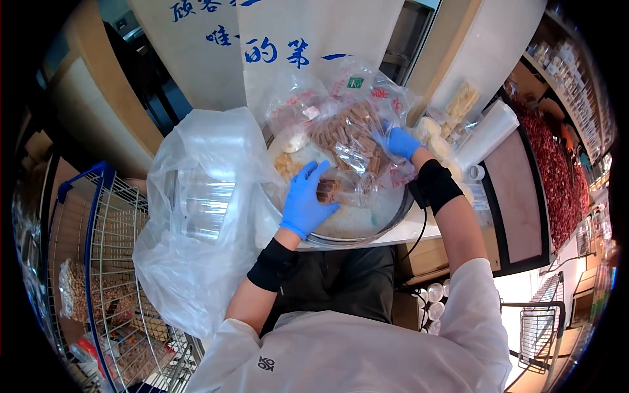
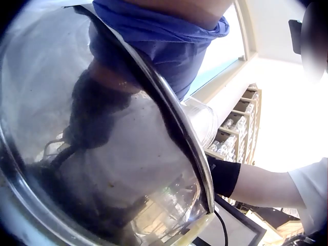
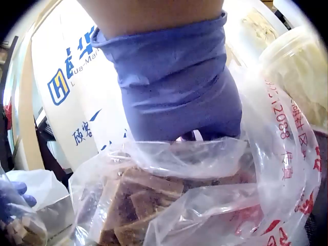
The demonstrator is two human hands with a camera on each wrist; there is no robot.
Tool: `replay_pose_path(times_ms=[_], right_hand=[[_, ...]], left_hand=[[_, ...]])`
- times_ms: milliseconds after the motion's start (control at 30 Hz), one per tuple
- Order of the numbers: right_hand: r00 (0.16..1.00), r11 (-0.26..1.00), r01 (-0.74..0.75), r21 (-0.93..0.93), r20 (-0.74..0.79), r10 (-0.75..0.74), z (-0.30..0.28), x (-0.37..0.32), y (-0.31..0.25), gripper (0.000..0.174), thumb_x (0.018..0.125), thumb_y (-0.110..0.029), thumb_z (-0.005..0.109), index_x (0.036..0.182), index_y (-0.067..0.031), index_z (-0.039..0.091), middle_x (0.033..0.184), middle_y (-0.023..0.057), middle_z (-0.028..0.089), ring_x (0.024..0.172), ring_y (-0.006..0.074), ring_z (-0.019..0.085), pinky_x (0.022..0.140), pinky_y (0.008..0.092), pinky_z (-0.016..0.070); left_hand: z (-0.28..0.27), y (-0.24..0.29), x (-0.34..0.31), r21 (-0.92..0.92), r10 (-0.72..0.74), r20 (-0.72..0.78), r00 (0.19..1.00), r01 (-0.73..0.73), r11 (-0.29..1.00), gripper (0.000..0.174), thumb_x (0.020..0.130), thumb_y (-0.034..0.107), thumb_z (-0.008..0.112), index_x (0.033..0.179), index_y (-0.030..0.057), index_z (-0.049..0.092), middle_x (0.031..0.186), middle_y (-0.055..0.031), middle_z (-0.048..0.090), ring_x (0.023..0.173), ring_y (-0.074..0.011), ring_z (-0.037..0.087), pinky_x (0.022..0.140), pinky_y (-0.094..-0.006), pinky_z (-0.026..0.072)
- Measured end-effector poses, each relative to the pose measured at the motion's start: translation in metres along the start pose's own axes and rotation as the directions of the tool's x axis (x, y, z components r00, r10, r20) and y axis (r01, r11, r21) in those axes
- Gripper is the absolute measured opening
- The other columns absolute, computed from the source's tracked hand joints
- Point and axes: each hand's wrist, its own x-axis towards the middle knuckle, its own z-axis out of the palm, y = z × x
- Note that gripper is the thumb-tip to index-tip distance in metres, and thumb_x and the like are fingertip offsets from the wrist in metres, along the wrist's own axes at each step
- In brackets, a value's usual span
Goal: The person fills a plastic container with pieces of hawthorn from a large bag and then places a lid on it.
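My left hand (image 1: pixel 306 200), in a blue glove, holds a clear plastic jar (image 1: pixel 365 187) lying on its side over the round metal tray (image 1: pixel 354 240), thumb on the near side and fingers on the far side. Brown pieces are inside the jar. At the right edge of a clear bag (image 1: pixel 354 141) full of brown blocks, my gloved right hand (image 1: pixel 403 143) grips the plastic. The right wrist view shows this glove (image 3: pixel 179 87) above the bag (image 3: pixel 205 159), fingertips hidden by it. In the left wrist view the glove (image 2: pixel 159 46) stands behind the tray's rim (image 2: pixel 177 115).
Stacked clear containers in a large plastic bag (image 1: pixel 216 150) stand left of the tray, beside a shopping cart (image 1: pixel 95 223). To the right are pale round items (image 1: pixel 436 141), a white roll (image 1: pixel 488 134) and a dark-edged panel (image 1: pixel 511 196). A lettered white board (image 1: pixel 275 39) rises behind.
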Motion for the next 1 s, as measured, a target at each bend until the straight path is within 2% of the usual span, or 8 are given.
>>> replay_pose_path(times_ms=[167, 467, 567, 633, 667, 833, 967, 1000], right_hand=[[0.999, 0.992, -0.016, -0.129, -0.031, 0.012, 0.002, 0.001, -0.012, 0.056, 0.090, -0.052, 0.058, 0.106, 0.0014, 0.065, 0.098, 0.0268, 0.066, 0.091, 0.0445, 0.063, 0.081, 0.0478, 0.0499], [0.995, 0.997, -0.077, 0.002, -0.055, 0.077, -0.010, -0.004, -0.027, 0.046, 0.083, -0.041, 0.070, 0.105, -0.0009, 0.067, 0.096, 0.0230, 0.067, 0.088, 0.0393, 0.065, 0.076, 0.0430, 0.0514], [0.980, 0.979, -0.147, 0.138, -0.113, 0.163, -0.023, -0.021, -0.037, 0.039, 0.082, -0.035, 0.072, 0.099, -0.0001, 0.066, 0.094, 0.0211, 0.068, 0.085, 0.0375, 0.067, 0.075, 0.0430, 0.0524], [0.920, 0.969, 0.015, 0.247, -0.382, 0.083, -0.026, -0.030, -0.021, 0.039, 0.082, -0.028, 0.074, 0.106, 0.0005, 0.064, 0.092, 0.0149, 0.069, 0.082, 0.0258, 0.067, 0.072, 0.0365, 0.0528], [0.926, 0.970, 0.014, 0.245, -0.369, 0.080, -0.029, -0.036, -0.018, 0.039, 0.082, -0.028, 0.074, 0.106, 0.0005, 0.064, 0.092, 0.0149, 0.069, 0.082, 0.0258, 0.067, 0.072, 0.0365, 0.0528], [0.859, 0.755, 0.129, 0.643, -0.453, 0.238, -0.067, -0.083, -0.041, 0.033, 0.087, -0.017, 0.072, 0.113, 0.0002, 0.061, 0.098, 0.0058, 0.066, 0.088, 0.0107, 0.062, 0.077, 0.0256, 0.0509], [0.846, 0.613, 0.133, 0.779, -0.411, 0.339, -0.076, -0.122, -0.068, 0.031, 0.089, -0.013, 0.070, 0.116, -0.0003, 0.059, 0.106, 0.0067, 0.065, 0.091, 0.0122, 0.062, 0.081, 0.0258, 0.0506], [0.890, 0.480, 0.107, 0.871, -0.299, 0.344, -0.078, -0.132, -0.088, 0.032, 0.089, -0.012, 0.070, 0.117, -0.0002, 0.058, 0.107, 0.0064, 0.064, 0.092, 0.0118, 0.061, 0.081, 0.0259, 0.0506]], left_hand=[[0.002, -0.002, 0.000, -0.006, -0.003, 0.002, 1.000, 0.003, 1.000, 0.087, 0.061, 0.023, 0.085, 0.139, 0.0106, 0.049, 0.136, -0.0202, 0.049, 0.123, -0.0378, 0.048, 0.104, -0.0427, 0.0407], [-0.001, 0.001, -0.001, -0.011, -0.011, 0.010, 1.000, 0.011, 1.000, 0.088, 0.062, 0.024, 0.086, 0.140, 0.0115, 0.048, 0.137, -0.0207, 0.048, 0.124, -0.0386, 0.047, 0.106, -0.0434, 0.0398], [0.000, -0.001, -0.002, -0.037, -0.021, 0.009, 1.000, 0.021, 0.999, 0.088, 0.062, 0.023, 0.086, 0.140, 0.0119, 0.047, 0.138, -0.0210, 0.047, 0.125, -0.0386, 0.047, 0.106, -0.0433, 0.0391], [0.000, -0.002, -0.003, -0.046, -0.006, -0.019, 1.000, 0.005, 0.999, 0.087, 0.063, 0.022, 0.086, 0.140, 0.0125, 0.047, 0.138, -0.0213, 0.047, 0.125, -0.0386, 0.046, 0.106, -0.0434, 0.0390], [0.000, -0.002, -0.004, -0.051, -0.021, -0.021, 1.000, 0.020, 0.999, 0.087, 0.063, 0.022, 0.086, 0.140, 0.0125, 0.047, 0.138, -0.0213, 0.047, 0.125, -0.0386, 0.046, 0.106, -0.0434, 0.0390], [-0.002, 0.001, -0.002, -0.082, -0.035, -0.007, 0.999, 0.034, 0.996, 0.086, 0.064, 0.023, 0.085, 0.141, 0.0137, 0.047, 0.139, -0.0212, 0.046, 0.125, -0.0384, 0.046, 0.106, -0.0436, 0.0396], [-0.001, 0.000, -0.002, -0.063, -0.031, -0.011, 0.999, 0.030, 0.998, 0.087, 0.065, 0.024, 0.085, 0.141, 0.0139, 0.046, 0.139, -0.0211, 0.046, 0.126, -0.0383, 0.046, 0.106, -0.0434, 0.0395], [0.000, -0.001, -0.002, -0.060, -0.025, -0.018, 1.000, 0.023, 0.998, 0.087, 0.065, 0.024, 0.085, 0.142, 0.0139, 0.046, 0.139, -0.0210, 0.046, 0.125, -0.0383, 0.046, 0.106, -0.0434, 0.0396]])
